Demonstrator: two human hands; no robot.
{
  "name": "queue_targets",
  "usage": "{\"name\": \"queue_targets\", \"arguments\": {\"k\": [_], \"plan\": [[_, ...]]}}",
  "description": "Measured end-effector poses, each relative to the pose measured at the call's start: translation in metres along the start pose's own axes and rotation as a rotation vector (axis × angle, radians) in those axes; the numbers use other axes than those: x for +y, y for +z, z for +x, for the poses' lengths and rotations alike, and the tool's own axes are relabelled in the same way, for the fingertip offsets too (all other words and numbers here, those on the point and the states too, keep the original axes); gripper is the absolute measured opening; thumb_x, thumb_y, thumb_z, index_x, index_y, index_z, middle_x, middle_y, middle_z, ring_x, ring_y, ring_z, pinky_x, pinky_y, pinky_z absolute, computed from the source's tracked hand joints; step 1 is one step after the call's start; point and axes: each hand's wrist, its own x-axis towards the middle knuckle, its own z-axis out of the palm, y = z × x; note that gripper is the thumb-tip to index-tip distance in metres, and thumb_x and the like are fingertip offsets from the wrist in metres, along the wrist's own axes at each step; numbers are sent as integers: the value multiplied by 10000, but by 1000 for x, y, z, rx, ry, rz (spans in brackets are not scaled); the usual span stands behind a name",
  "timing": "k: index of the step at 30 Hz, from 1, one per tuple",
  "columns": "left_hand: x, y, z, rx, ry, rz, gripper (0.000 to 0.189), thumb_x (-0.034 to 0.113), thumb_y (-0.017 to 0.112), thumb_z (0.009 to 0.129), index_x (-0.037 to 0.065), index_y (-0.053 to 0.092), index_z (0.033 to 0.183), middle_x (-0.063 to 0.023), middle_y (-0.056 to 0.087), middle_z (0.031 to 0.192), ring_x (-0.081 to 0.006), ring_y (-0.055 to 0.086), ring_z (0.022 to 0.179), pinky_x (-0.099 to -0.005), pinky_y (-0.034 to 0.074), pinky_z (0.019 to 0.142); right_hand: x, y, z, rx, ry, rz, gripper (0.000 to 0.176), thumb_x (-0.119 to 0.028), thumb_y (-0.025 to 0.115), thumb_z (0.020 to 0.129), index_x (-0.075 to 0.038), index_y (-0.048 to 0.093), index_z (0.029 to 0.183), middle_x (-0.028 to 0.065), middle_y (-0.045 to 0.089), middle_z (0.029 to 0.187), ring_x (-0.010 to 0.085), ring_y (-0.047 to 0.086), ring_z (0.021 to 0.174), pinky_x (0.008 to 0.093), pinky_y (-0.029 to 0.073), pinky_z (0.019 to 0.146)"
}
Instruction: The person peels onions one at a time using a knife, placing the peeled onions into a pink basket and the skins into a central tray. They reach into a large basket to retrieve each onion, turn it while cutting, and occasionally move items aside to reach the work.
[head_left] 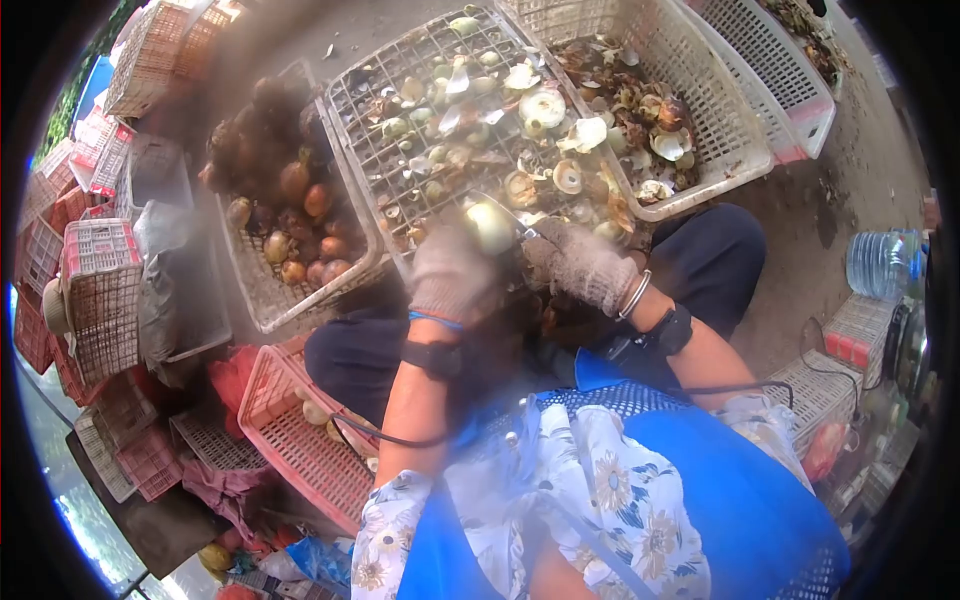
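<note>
My left hand (447, 272), in a worn grey glove, grips a pale round peeled fruit (489, 226) just above my lap. My right hand (580, 263), gloved too, is closed on a small knife (517, 222) whose blade lies against the fruit. Both hands sit over the near edge of a flat white grid tray (372, 160) strewn with peelings and shell pieces.
A white basket of brown unpeeled fruit (290, 215) stands to the left, a basket of husks (712, 120) to the right. A pink basket (300, 440) holds a few peeled fruits by my left knee. Stacked crates (95, 290) line the left; a water bottle (882, 262) is right.
</note>
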Motion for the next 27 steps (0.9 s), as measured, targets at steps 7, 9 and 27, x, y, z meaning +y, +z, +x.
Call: {"name": "queue_targets", "arguments": {"k": [7, 9, 27], "plan": [[1, -9, 22, -150, 14, 69, 768, 483, 882, 538, -16, 573, 1034, -240, 677, 950, -388, 664, 919, -440, 533, 798, -8, -19, -5, -130, -60, -63, 268, -133, 634, 760, -103, 587, 1022, 91, 570, 938, 273, 589, 917, 367, 520, 742], [7, -15, 25, -209, -36, 95, 820, 499, 887, 521, -21, 571, 1070, -236, 679, 977, -375, 665, 944, -429, 534, 811, -24, -31, -11, -12, -80, -114, 268, -133, 631, 759, -118, 587, 1024, 78, 568, 931, 258, 588, 918, 360, 519, 734], [-67, 16, 46, -445, -154, -751, 669, 265, 854, 714, 16, 554, 1257, -86, 665, 1129, -174, 631, 993, -322, 529, 862, -46, -72, -40, 60, 675, 500, 367, -277, 691, 853, -18, 609, 1099, 171, 677, 953, 316, 652, 876, 387, 512, 796]]}}
